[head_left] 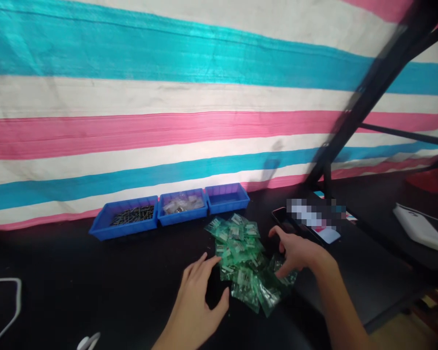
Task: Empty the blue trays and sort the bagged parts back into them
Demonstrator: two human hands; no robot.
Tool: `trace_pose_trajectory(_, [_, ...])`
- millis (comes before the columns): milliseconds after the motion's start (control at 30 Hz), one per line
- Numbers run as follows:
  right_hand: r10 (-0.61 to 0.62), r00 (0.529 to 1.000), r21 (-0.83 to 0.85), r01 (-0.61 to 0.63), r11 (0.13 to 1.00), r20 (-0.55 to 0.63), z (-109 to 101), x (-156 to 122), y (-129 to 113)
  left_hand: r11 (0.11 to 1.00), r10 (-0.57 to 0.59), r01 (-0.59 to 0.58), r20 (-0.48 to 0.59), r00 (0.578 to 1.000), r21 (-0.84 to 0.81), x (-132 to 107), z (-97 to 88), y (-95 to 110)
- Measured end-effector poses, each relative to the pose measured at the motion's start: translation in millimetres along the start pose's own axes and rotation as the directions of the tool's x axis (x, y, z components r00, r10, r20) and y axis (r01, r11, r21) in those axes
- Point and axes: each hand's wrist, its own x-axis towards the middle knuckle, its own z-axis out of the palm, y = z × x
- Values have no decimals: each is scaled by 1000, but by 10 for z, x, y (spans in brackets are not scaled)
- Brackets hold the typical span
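A loose heap of small green plastic packets [243, 250] lies on the black table, with what look like screws or pins inside. My left hand [200, 294] is at the left side of the heap, fingers stretched out and thumb apart, holding nothing. At the right side is my right hand [295, 250], its fingers curved and the thumb spread away from them. Its thumb tip is over the packets at the heap's right edge, and whether it touches them I cannot tell. Nothing shows between its fingers.
Behind the heap stand three blue bins: one with dark screws [131, 215], one with clear small bags [182, 203], and an empty one [227, 198]. A phone [281, 214] lies right, near a blurred-out patch. A white device [419, 226] sits farther right. A striped tarp [149, 141] hangs behind.
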Motion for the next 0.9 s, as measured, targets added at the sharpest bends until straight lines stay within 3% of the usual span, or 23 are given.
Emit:
trace_pose_trajectory(233, [21,992,10,-20,1000,-124,74,157,77,1000,-2,3,-89,996,12,19,-15,7])
trace_pose_trajectory(467, [-177,925,-117,146,982,-335,72,413,155,997,-54,62,-168,984,42,12,-64,40])
trace_pose_trajectory(600, [-281,855,-107,260,960,-435,56,510,188,998,-60,63,-221,973,4,26,-158,72])
trace_pose_trajectory(700, [-407,759,-136,396,908,-509,33,568,163,994,-106,100,-333,937,-35,81,-312,42])
trace_pose_trajectory(800, [-519,676,-180,508,842,-523,31,591,6,986,-167,151,-451,877,-72,129,-462,-38])
trace_pose_trajectory(900, [-612,638,-198,599,776,-467,93,575,-251,977,-212,177,-501,839,-118,139,-527,-112])
